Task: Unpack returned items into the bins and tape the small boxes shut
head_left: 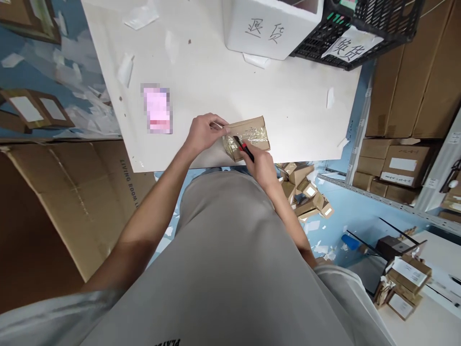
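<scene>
A small cardboard box (248, 129) with shiny clear tape across its top lies at the front edge of the white table (201, 62). My left hand (207, 132) grips the box's left end, thumb and fingers closed at its upper corner. In my right hand (262, 166) is a red and black box cutter (245, 150), its tip resting at or just over the tape near the left part of the box. Whether the blade has gone into the tape cannot be made out.
A white foam box (268, 29) and a black plastic crate (360, 38) stand at the table's back right. A blurred pink item (157, 110) lies left. Opened cartons (306, 190) are heaped on the floor below. A large carton (79, 192) stands left; shelves hold boxes at right.
</scene>
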`<action>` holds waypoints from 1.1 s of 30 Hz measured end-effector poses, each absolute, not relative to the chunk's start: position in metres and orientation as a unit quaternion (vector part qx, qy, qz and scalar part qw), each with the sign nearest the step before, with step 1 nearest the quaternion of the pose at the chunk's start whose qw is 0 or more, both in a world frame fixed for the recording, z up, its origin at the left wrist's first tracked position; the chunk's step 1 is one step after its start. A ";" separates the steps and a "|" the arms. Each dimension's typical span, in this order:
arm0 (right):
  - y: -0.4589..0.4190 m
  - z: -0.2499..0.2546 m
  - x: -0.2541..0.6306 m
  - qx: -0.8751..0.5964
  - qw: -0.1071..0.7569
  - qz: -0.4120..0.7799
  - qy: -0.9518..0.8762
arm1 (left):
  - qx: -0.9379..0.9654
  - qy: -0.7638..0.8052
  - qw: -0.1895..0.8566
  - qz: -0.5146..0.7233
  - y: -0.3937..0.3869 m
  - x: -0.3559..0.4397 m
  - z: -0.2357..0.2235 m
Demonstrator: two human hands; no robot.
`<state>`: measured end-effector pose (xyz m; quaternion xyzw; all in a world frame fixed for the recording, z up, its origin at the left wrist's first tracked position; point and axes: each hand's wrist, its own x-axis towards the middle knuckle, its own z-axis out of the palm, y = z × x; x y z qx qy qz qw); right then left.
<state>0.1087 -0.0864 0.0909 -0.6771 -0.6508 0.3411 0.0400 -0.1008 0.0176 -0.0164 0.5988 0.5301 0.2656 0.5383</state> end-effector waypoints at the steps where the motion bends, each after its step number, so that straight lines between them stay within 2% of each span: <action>1: -0.086 0.090 0.101 -0.676 0.028 0.351 -0.647 | 0.598 0.530 0.541 0.263 0.018 -0.101 -0.017; 11: -0.066 0.105 0.067 -0.685 -0.082 0.332 -0.644 | 0.590 0.514 0.553 0.285 0.019 -0.100 -0.034; 17: -0.054 0.097 0.057 -0.686 -0.112 0.313 -0.647 | 0.585 0.533 0.529 0.305 0.019 -0.097 -0.039; 26: -0.092 0.131 0.053 -0.691 -0.208 0.335 -0.605 | 0.574 0.570 0.501 0.307 0.010 -0.088 -0.036; 33: -0.103 0.133 0.061 -0.680 -0.207 0.361 -0.604 | 0.578 0.590 0.488 0.284 0.010 -0.088 -0.034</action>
